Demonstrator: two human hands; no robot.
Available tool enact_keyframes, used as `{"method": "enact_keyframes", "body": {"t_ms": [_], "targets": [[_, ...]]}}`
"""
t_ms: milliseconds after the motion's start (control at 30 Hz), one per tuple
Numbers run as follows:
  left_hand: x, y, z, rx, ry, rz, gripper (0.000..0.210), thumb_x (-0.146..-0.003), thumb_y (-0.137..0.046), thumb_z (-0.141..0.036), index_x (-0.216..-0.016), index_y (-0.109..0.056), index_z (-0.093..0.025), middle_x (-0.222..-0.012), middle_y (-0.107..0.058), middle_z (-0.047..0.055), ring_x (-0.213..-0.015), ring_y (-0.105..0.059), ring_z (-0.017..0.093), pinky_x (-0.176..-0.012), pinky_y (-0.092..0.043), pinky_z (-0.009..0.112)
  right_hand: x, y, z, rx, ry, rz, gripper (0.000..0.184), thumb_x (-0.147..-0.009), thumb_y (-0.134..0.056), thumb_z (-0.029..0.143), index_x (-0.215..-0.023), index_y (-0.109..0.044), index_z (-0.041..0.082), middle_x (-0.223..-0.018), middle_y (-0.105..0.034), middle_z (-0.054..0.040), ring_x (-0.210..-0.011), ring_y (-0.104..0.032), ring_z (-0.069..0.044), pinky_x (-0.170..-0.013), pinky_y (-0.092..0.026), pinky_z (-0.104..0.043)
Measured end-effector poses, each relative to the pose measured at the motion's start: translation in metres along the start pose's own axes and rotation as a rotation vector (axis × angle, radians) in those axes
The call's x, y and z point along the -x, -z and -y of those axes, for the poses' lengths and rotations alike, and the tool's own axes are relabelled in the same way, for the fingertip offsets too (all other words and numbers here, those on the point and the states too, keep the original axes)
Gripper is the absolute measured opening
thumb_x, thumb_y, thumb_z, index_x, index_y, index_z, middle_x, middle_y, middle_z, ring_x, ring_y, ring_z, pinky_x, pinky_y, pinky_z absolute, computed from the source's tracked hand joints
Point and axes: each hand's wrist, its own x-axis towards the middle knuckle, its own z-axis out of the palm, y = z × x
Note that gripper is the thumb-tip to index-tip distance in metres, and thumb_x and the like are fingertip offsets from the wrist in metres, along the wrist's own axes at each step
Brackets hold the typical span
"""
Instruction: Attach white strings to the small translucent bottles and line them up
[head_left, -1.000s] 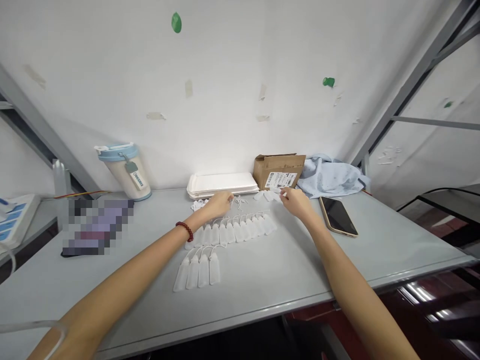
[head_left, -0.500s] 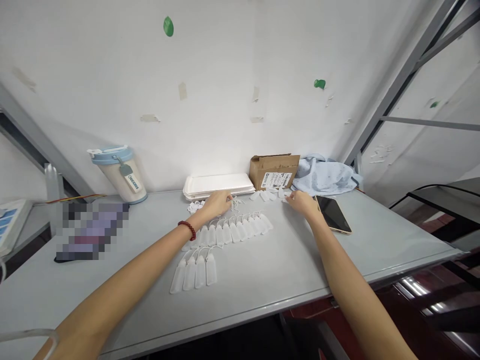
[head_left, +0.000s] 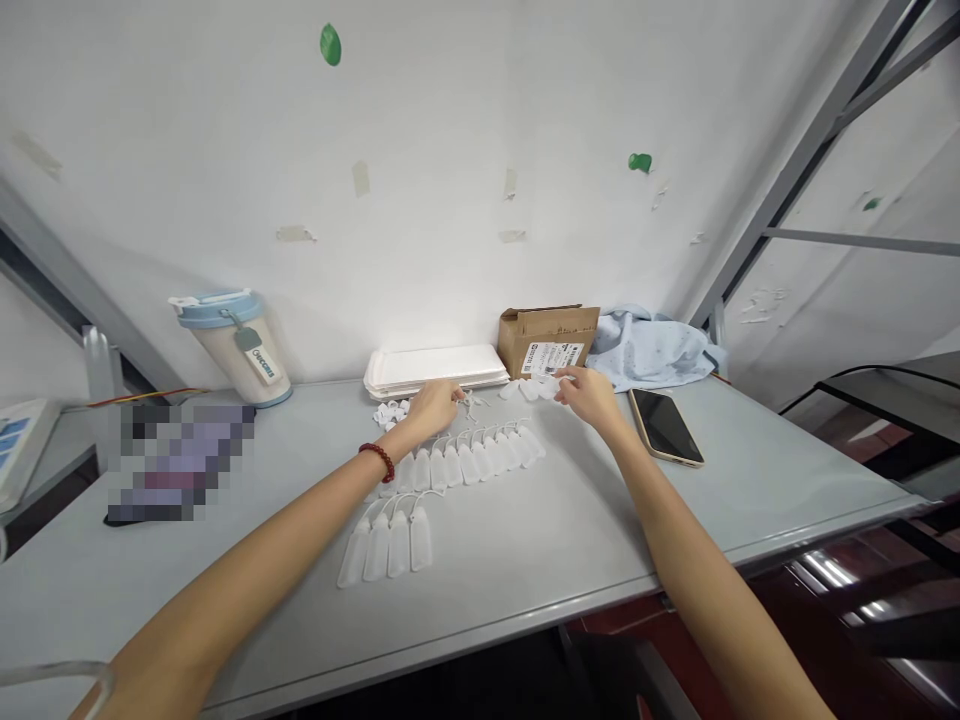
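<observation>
My left hand [head_left: 435,408], with a red bead bracelet [head_left: 379,461] at its wrist, is closed at a small pile of white cords [head_left: 472,402]. Its fingertips pinch at a cord's end, partly hidden by the hand. My right hand [head_left: 591,397] reaches into loose translucent tags [head_left: 531,388] in front of the cardboard box, its thumb and finger closing on one at the edge. Nearer me lies a row of tags with cord loops [head_left: 472,462], partly covered by my left forearm. Several more looped tags [head_left: 399,545] lie in front of that row.
Small white pieces [head_left: 390,413] lie behind my left wrist. Along the wall stand a tumbler [head_left: 244,350], a stack of white trays [head_left: 439,368], a cardboard box [head_left: 551,338] and a light blue cloth [head_left: 652,350]. A phone [head_left: 666,427] lies right; a blurred dark item [head_left: 184,460] lies left.
My right hand has moved left and slightly back, from beside the loose tags onto their right edge. My left hand stays at the cords. The view has shifted slightly.
</observation>
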Motion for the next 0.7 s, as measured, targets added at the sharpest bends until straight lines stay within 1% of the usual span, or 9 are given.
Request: {"method": "enact_keyframes", "body": {"t_ms": [67, 167, 267, 367, 467, 533, 600, 700], "targets": [[0.000, -0.001, 0.000, 0.012, 0.002, -0.009, 0.033, -0.070, -0.051, -0.007, -0.094, -0.071, -0.017, -0.099, -0.071, 0.007, -0.093, -0.063, 0.021, -0.080, -0.046, 0.026, 0.002, -0.002, 0.005, -0.084, 0.058, -0.062, 0.034, -0.077, -0.045, 0.015, -0.104, -0.066, 0.018, -0.074, -0.073, -0.0019, -0.077, -0.065, -0.017, -0.074, -0.043, -0.024], [0.001, 0.001, -0.002, 0.033, -0.003, -0.030, 0.025, -0.071, -0.053, -0.010, -0.085, -0.072, -0.018, -0.091, -0.072, 0.006, -0.087, -0.063, 0.020, -0.075, -0.046, 0.026, 0.006, -0.005, 0.011, -0.146, 0.135, -0.144, 0.036, -0.074, -0.052, 0.016, -0.107, -0.065, 0.020, -0.082, -0.074, -0.0013, -0.078, -0.066, -0.018, -0.078, -0.044, -0.026], [0.001, 0.004, -0.004, 0.056, -0.012, -0.079, 0.020, -0.074, -0.053, -0.013, -0.080, -0.071, -0.018, -0.084, -0.071, 0.005, -0.082, -0.063, 0.020, -0.073, -0.046, 0.026, 0.011, -0.007, 0.018, -0.189, 0.178, -0.209, 0.036, -0.076, -0.054, 0.019, -0.111, -0.062, 0.022, -0.087, -0.074, -0.0007, -0.076, -0.066, -0.019, -0.079, -0.044, -0.027], [0.002, 0.007, -0.003, 0.067, 0.004, -0.190, 0.021, -0.078, -0.050, -0.016, -0.085, -0.070, -0.017, -0.094, -0.067, 0.008, -0.089, -0.060, 0.021, -0.077, -0.045, 0.029, 0.015, -0.010, 0.024, -0.221, 0.208, -0.255, 0.031, -0.080, -0.055, 0.026, -0.109, -0.062, 0.020, -0.083, -0.074, -0.0027, -0.074, -0.066, -0.019, -0.077, -0.045, -0.027], [0.002, 0.009, -0.002, 0.079, 0.014, -0.292, 0.022, -0.081, -0.049, -0.020, -0.089, -0.069, -0.017, -0.102, -0.062, 0.008, -0.095, -0.057, 0.020, -0.081, -0.044, 0.029, 0.019, -0.015, 0.029, -0.263, 0.283, -0.232, 0.028, -0.082, -0.054, 0.032, -0.104, -0.062, 0.017, -0.067, -0.072, -0.0027, -0.063, -0.064, -0.018, -0.071, -0.045, -0.026], [0.002, 0.011, -0.001, 0.102, -0.006, -0.338, 0.019, -0.081, -0.051, -0.021, -0.086, -0.069, -0.018, -0.099, -0.062, 0.007, -0.094, -0.056, 0.020, -0.082, -0.044, 0.029, 0.021, -0.019, 0.031, -0.294, 0.343, -0.200, 0.027, -0.082, -0.054, 0.034, -0.100, -0.062, 0.015, -0.058, -0.068, -0.0012, -0.055, -0.061, -0.015, -0.067, -0.044, -0.024], [0.003, 0.014, 0.000, 0.128, -0.059, -0.376, 0.016, -0.081, -0.052, -0.020, -0.083, -0.068, -0.019, -0.093, -0.065, 0.005, -0.091, -0.056, 0.020, -0.083, -0.043, 0.030, 0.024, -0.023, 0.034, -0.317, 0.391, -0.164, 0.026, -0.082, -0.054, 0.034, -0.097, -0.061, 0.015, -0.052, -0.064, 0.0007, -0.049, -0.057, -0.014, -0.063, -0.043, -0.023], [0.005, 0.016, 0.000, 0.127, -0.164, -0.403, 0.014, -0.082, -0.053, -0.018, -0.081, -0.067, -0.019, -0.090, -0.068, 0.003, -0.092, -0.054, 0.020, -0.083, -0.042, 0.030, 0.028, -0.028, 0.038, -0.329, 0.446, -0.121, 0.026, -0.082, -0.053, 0.035, -0.096, -0.060, 0.014, -0.047, -0.057, 0.0033, -0.045, -0.052, -0.013, -0.057, -0.040, -0.023]]}}
